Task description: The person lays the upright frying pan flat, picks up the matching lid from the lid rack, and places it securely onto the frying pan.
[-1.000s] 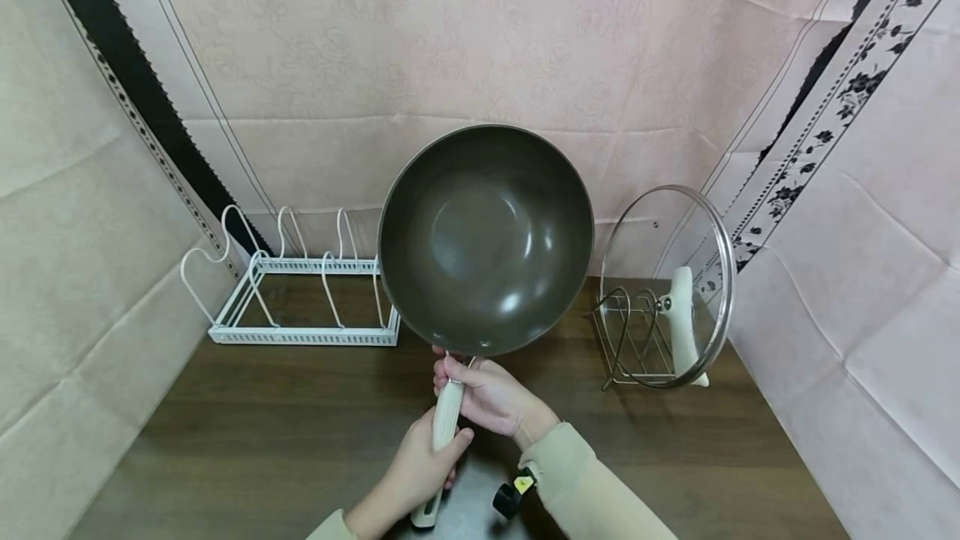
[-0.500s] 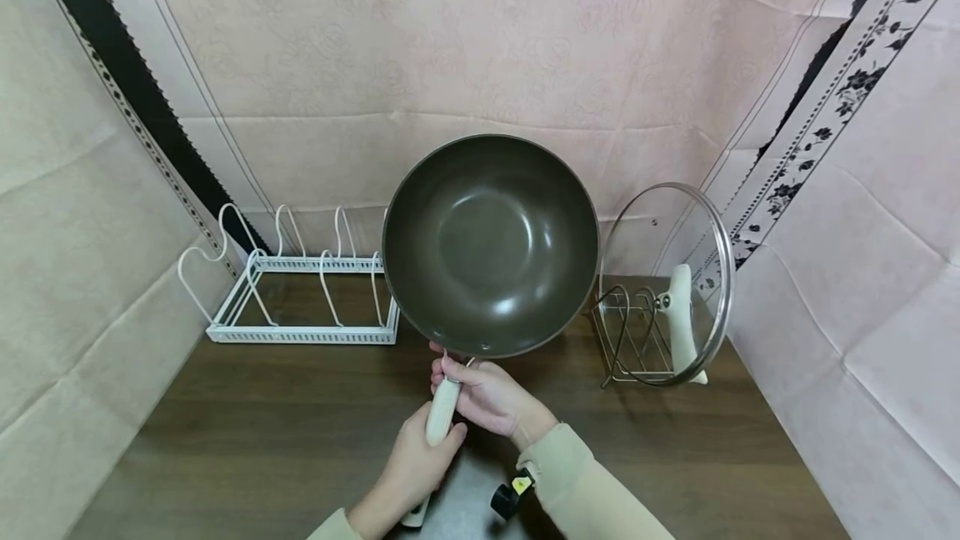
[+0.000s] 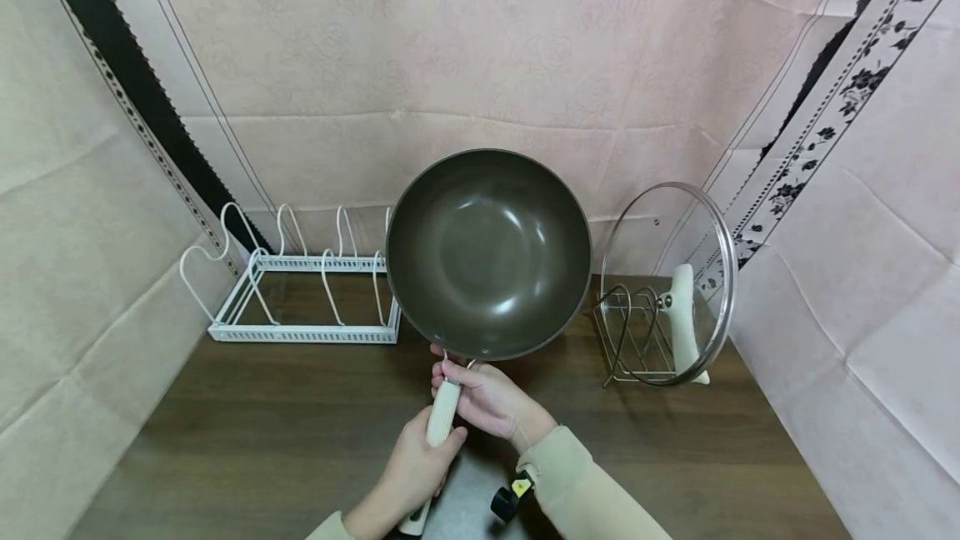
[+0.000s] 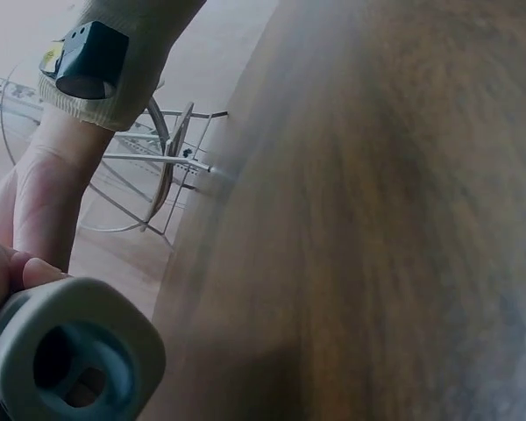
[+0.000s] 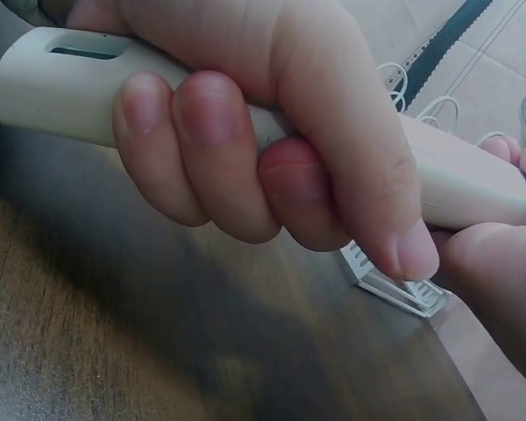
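- A deep wok (image 3: 487,248), dark grey-brown inside, is at the centre of the scene, beyond the hands. It is tilted so that its hollow faces the wearer, and its long cream handle (image 3: 444,411) runs toward the near edge.
- Progress, judged from how things lie: the work with the wok looks midway. It is in hand and seated in neither rack, so having it settled in a place is the part left undone. Whether its underside touches anything cannot be told. The lid, by contrast, already stands in its own holder.
- The left hand (image 3: 418,457) has a firm, closed grip around the middle of the handle; the right wrist view shows its fingers curled underneath. The handle's hollow end pokes out past this hand, as the left wrist view shows.
- The right hand (image 3: 491,398) grips farther up, at the neck where handle meets wok, with the thumb toward the wearer and some fingertips showing on the left side. A small black camera (image 3: 505,502) sits at this wrist.
- To the left, a white dish rack (image 3: 303,333) with upright loops lies on the bench; the wok partly covers its right end from view.
- To the right, a glass lid (image 3: 670,257) with a pale handle stands on edge in a metal wire rack (image 3: 626,332).
- Beneath is a brown wood-grain bench (image 3: 675,457); pale, creased cloth (image 3: 480,40) hangs on the far side.
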`<act>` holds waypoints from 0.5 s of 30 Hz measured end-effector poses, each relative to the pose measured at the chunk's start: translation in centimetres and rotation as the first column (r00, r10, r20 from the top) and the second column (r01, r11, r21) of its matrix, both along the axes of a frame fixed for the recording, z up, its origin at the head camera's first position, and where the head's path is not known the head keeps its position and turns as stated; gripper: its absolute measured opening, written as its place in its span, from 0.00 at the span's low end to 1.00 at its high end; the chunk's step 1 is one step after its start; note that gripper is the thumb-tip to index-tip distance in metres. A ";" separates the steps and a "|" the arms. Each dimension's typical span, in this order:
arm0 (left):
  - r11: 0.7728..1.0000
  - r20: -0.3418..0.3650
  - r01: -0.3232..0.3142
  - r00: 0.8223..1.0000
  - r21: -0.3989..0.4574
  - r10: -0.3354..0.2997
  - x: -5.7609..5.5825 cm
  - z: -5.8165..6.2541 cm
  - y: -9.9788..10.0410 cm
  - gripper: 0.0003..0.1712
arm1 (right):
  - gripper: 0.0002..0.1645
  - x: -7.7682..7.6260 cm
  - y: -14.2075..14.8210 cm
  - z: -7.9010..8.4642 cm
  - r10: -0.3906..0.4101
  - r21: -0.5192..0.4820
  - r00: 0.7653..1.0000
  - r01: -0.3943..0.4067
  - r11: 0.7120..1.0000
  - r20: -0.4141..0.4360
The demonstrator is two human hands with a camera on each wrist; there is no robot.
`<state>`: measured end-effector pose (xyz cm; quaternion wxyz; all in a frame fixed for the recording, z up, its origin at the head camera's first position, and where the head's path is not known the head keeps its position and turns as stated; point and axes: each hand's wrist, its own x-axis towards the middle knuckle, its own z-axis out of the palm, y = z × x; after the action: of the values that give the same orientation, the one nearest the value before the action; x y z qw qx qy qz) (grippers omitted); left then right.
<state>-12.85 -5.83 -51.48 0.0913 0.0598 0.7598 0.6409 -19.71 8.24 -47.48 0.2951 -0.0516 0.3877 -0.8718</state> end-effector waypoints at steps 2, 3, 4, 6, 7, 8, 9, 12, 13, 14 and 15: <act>1.000 0.005 0.005 1.000 0.005 -0.005 0.0 0.0 -0.1 0.14 | 0.20 0.0 0.0 0.0 0.000 0.001 1.000 0.000 1.000 -0.003; 1.000 0.008 0.008 1.000 0.009 -0.008 0.0 0.0 -0.1 0.14 | 0.21 0.0 0.0 0.0 0.000 0.002 1.000 0.000 1.000 -0.006; 1.000 0.011 0.012 1.000 0.014 -0.012 0.0 0.0 -0.1 0.14 | 0.23 0.0 0.0 0.0 0.000 0.004 1.000 0.000 1.000 -0.009; 0.999 0.019 0.021 1.000 0.029 -0.021 0.0 0.0 -0.2 0.14 | 0.25 0.0 -0.1 0.0 -0.004 0.006 1.000 0.005 1.000 -0.010; 0.999 0.025 0.026 0.999 0.038 -0.027 -0.1 0.1 -0.3 0.15 | 0.26 0.0 -0.1 0.1 -0.006 0.007 1.000 0.006 1.000 -0.012; 0.998 0.029 0.031 0.999 0.046 -0.033 -0.1 0.1 -0.3 0.15 | 0.27 0.0 -0.1 0.0 -0.009 0.008 1.000 0.009 1.000 -0.012; 0.998 0.036 0.037 0.999 0.054 -0.039 -0.1 0.1 -0.4 0.15 | 0.27 -0.1 -0.1 0.0 -0.012 0.008 1.000 0.012 1.000 -0.011; 0.997 0.048 0.051 0.997 0.063 -0.054 -0.1 0.1 -0.5 0.15 | 0.24 0.0 -0.1 -0.1 -0.020 0.013 1.000 0.020 1.000 -0.011; 0.997 0.051 0.056 0.997 0.061 -0.059 -0.1 0.1 -0.5 0.15 | 0.23 0.0 -0.1 -0.2 -0.021 0.017 1.000 0.022 1.000 -0.015; 0.997 0.053 0.060 0.997 0.057 -0.063 -0.1 0.1 -0.6 0.14 | 0.21 0.1 -0.2 -0.2 -0.022 0.021 1.000 0.023 1.000 -0.016; 0.997 0.057 0.063 0.996 0.054 -0.066 0.0 0.1 -0.6 0.14 | 0.19 0.1 -0.2 -0.3 -0.024 0.024 1.000 0.024 0.999 -0.016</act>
<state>-12.89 -6.43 -51.35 0.1325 0.0678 0.7376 0.6587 -19.65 8.08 -47.80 0.2822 -0.0502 0.4010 -0.8701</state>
